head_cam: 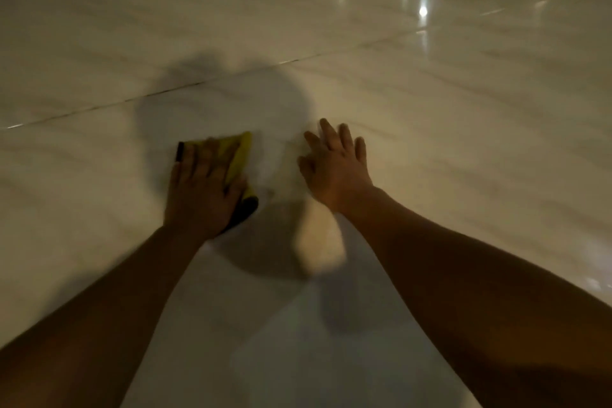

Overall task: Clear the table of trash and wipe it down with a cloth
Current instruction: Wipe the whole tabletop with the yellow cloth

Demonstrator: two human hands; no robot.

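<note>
Currently: left hand is flat, palm down, pressing a folded yellow cloth with dark edging against the glossy marble-patterned table. Fingers lie spread over the cloth, pinning it rather than gripping it; yellow shows past the fingertips and along the thumb side. Right hand sits just beside it, apart from the cloth, fingers splayed wide, holding nothing; can't tell if the palm touches the surface. Frame is motion-blurred. A thin seam line crosses the top beyond both hands. Light reflections far right.
</note>
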